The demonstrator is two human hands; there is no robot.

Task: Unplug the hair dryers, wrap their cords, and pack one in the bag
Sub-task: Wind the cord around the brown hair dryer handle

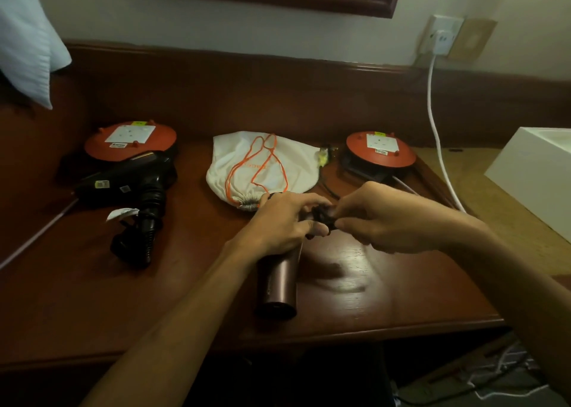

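Fingers (312, 218) of both hands are closed on the black cord (321, 218), so the bronze dryer (278, 286) is kept steady for wrapping.

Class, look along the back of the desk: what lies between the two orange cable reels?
In the head view, a white drawstring bag with orange cord lies on the desk between the left reel and the right reel.

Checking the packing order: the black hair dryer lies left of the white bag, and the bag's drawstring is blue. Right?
Not quite. The head view shows the drawstring is orange, not blue. The black hair dryer does lie left of the white bag.
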